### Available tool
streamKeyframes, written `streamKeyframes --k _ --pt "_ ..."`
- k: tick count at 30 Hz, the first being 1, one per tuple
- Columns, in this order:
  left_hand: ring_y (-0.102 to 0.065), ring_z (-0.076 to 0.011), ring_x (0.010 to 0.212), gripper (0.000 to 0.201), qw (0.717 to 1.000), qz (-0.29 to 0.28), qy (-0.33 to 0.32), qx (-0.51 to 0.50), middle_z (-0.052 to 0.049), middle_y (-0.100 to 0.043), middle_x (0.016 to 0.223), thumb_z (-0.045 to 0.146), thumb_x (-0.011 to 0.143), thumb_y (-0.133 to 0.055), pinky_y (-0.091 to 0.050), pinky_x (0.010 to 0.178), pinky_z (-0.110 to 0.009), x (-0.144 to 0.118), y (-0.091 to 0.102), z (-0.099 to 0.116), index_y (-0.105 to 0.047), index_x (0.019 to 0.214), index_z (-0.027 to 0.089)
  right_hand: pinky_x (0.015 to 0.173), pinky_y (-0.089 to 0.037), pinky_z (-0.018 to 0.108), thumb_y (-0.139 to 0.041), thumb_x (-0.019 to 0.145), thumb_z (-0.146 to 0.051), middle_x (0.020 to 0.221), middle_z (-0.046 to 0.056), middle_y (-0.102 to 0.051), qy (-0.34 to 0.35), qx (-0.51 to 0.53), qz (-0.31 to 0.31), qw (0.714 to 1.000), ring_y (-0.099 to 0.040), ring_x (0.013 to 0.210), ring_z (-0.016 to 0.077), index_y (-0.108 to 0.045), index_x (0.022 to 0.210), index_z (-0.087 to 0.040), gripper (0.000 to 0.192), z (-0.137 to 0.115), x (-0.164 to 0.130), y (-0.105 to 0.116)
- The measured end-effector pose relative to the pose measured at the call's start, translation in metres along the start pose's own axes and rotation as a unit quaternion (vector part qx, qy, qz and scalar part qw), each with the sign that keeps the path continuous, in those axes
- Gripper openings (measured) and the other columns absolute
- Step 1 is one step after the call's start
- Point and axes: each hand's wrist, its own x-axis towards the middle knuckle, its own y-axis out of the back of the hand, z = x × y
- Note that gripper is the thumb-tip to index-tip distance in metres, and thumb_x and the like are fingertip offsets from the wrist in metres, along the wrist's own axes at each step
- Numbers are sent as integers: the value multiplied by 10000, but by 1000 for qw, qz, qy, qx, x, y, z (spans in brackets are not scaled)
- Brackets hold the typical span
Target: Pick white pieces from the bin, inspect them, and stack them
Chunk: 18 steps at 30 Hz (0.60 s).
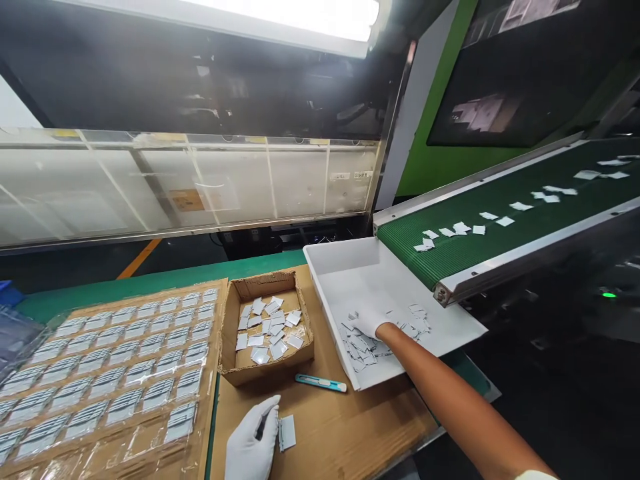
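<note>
My left hand (253,437), in a white glove, is near the bottom edge over brown cardboard. Its fingers are closed on a small stack of thin light-grey plates (287,433), which sticks out on the right side. Across the white tray (327,287), my right hand (369,324), also gloved, reaches down into a loose heap of the same plates (363,353). Its fingers are drawn together at a plate; the fingertips are partly hidden. Between the hands stands a cardboard box (267,378) with scattered plates inside. A blue cutter knife (320,383) lies beside the box.
On the left, a clear plastic blister tray (143,443) holds rows of stacked plates. A green conveyor belt (500,243) carrying scattered plates slopes down to the white tray's back right edge. A metal-framed panel (295,180) stands behind the table, under a bright lamp (300,20).
</note>
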Motion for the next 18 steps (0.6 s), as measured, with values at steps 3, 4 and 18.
streamKeyframes --k 3,4,18 --pt "-757 -236 799 237 1000 16 1 -13 -48 -803 874 382 754 -643 -621 750 -280 -4 1 -1 -791 865 234 735 -561 334 -548 969 -324 1030 59 -668 -12 57 -15 998 -656 824 161 -628 1083 -157 217 -7 -9 5" --pt "-755 -234 798 236 999 28 3 -21 -49 -801 877 382 754 -652 -619 746 -277 -6 2 1 -790 876 235 683 -550 300 -511 984 -316 938 48 -676 -6 81 -19 997 -648 742 140 -632 1023 -152 207 -10 -17 6" --pt "-486 -94 355 394 903 -144 242 -325 47 -517 460 530 697 -706 -419 374 -218 13 -9 117 -584 619 164 542 -413 250 -636 836 -388 714 -36 -558 70 511 -108 850 -494 565 120 -572 1007 -219 249 -69 -132 -63"
